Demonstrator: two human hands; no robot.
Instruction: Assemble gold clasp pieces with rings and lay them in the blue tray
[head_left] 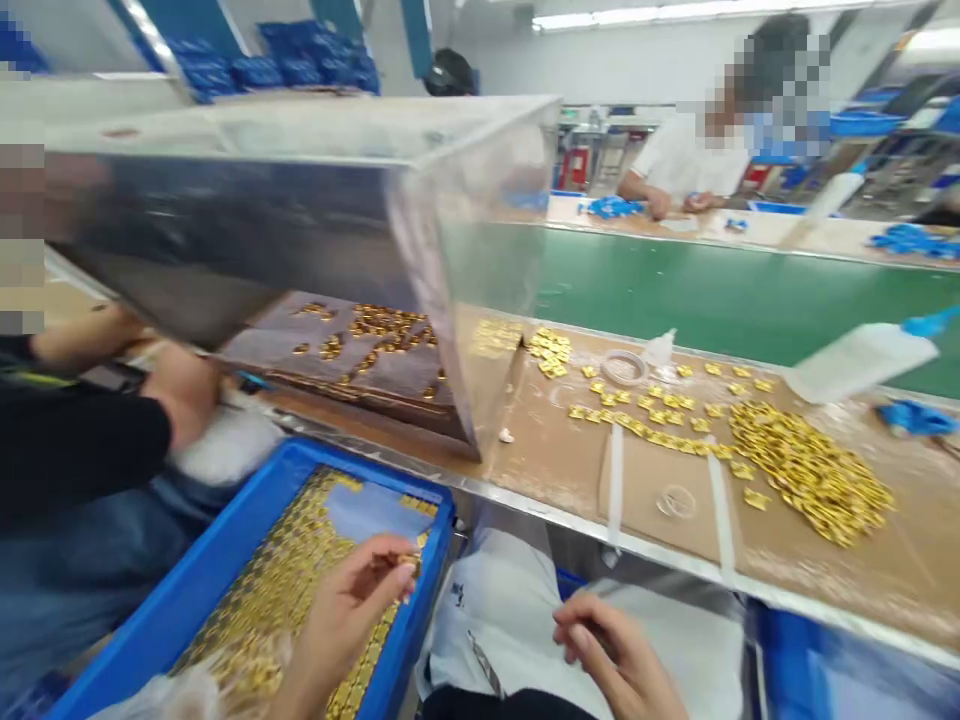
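My left hand (356, 600) is over the blue tray (442, 535), thumb and fingers pinched on a small gold-coloured piece (409, 564), mostly covered by the fingertips. Below it, rows of similar gold pieces (289, 570) fill much of the tray, with a pale liner (367, 515) bare near the far end. Over my lap hangs my right hand (611, 645), its fingers loosely bent and a gap between them and the thumb. Nothing shows in it. On the bench (540, 470) ahead lie a heap of gold pieces (814, 470) and several loose ones in rough rows.
A clear-sided hood (480, 260) stands on the bench, with gold pieces (386, 325) on the surface under it. A white bottle with a blue tip (862, 362) leans at right. A tape ring (624, 367) lies near a green belt (675, 275). Co-workers sit at left and across.
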